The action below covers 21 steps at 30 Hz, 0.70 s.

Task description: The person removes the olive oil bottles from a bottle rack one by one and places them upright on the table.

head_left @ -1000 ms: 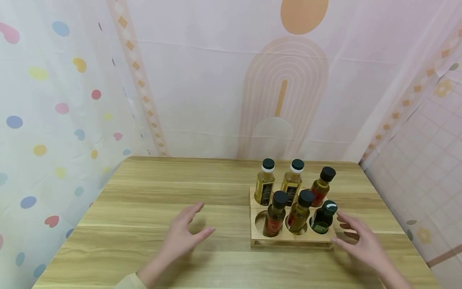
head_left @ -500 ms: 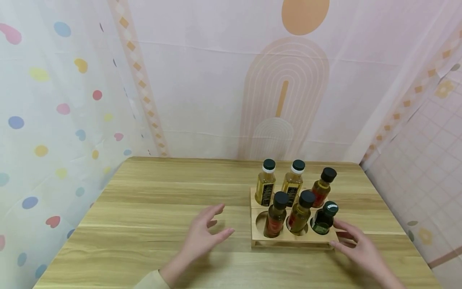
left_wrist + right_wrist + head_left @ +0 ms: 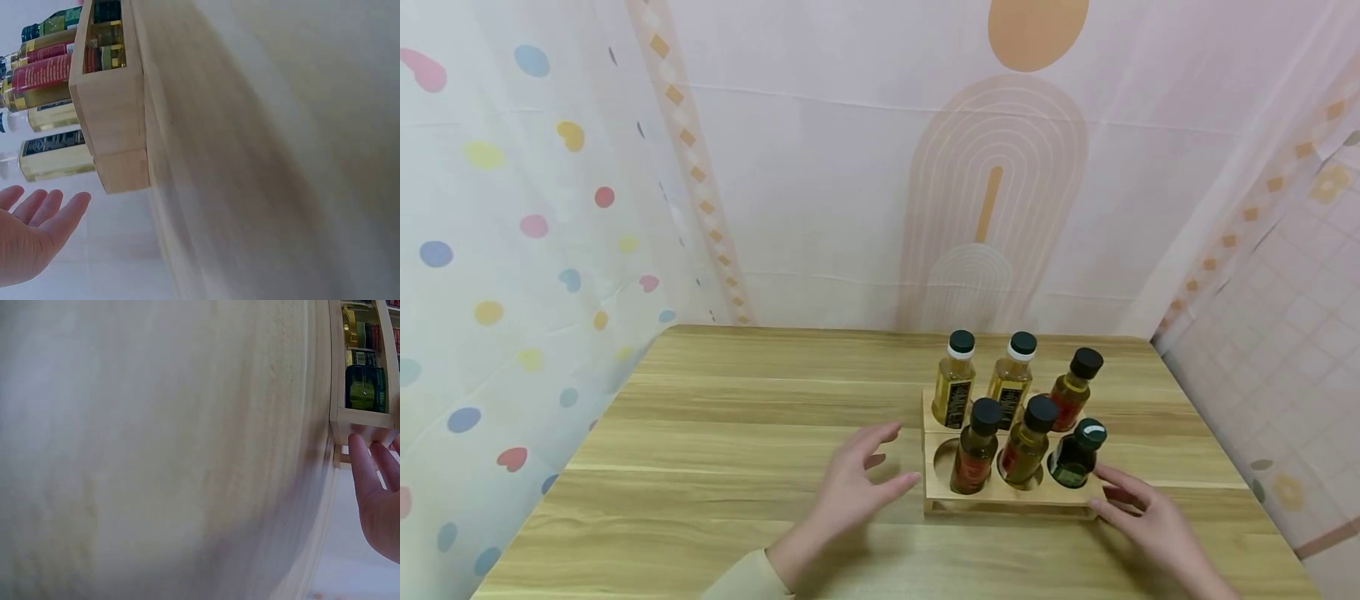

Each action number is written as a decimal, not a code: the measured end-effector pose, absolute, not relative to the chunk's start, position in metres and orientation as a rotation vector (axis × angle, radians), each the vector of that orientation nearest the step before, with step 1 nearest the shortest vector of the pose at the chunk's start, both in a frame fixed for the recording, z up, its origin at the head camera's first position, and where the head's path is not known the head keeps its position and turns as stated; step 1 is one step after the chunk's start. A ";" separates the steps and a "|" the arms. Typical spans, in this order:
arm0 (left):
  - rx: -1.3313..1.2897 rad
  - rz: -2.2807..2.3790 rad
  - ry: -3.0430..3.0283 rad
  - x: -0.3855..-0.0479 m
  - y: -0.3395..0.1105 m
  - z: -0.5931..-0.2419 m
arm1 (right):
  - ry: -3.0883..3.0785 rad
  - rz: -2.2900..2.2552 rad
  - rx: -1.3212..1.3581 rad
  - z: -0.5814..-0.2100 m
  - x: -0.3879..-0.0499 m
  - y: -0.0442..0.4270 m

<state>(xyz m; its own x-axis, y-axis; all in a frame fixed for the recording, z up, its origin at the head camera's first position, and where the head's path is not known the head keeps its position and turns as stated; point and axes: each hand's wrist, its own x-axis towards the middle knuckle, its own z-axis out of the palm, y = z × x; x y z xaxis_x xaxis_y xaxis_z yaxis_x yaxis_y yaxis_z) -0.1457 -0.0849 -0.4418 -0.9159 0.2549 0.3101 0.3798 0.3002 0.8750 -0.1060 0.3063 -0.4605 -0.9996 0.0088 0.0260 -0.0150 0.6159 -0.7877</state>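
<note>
A two-tier wooden bottle rack [image 3: 1015, 497] stands right of centre on the table in the head view. Two pale-oil bottles [image 3: 953, 396] with green caps and a black-capped bottle [image 3: 1070, 392] fill its back row. Its front row holds two black-capped bottles with red labels [image 3: 973, 462] and a short dark green bottle [image 3: 1073, 458]. My left hand [image 3: 859, 487] hovers just left of the rack, fingers spread, apart from it. At the rack's right end, my right hand [image 3: 1150, 521] touches the side with its fingertips; the right wrist view shows thumb and fingers against the wood [image 3: 365, 419].
The wood-grain table [image 3: 715, 467] extends far to the left of the rack. A patterned curtain [image 3: 820, 192] hangs behind the table's back edge, with more printed cloth along both sides.
My left hand has moved right, from the open tabletop to close beside the rack. My right hand has come in slightly and now touches the rack's right end. The rack and bottles stay in place.
</note>
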 end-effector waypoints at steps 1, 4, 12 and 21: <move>-0.606 -1.681 -2.445 -0.146 -0.082 -0.441 | -2.804 1.365 -0.009 -0.460 -0.106 0.306; -0.636 -1.620 -2.453 -0.149 -0.074 -0.438 | -2.819 1.356 -0.037 -0.460 -0.107 0.306; -0.715 -1.520 -2.407 -0.153 -0.053 -0.433 | -2.808 1.368 -0.048 -0.461 -0.106 0.305; -0.767 -1.572 -2.383 -0.152 -0.033 -0.422 | -2.835 1.373 -0.053 -0.460 -0.109 0.306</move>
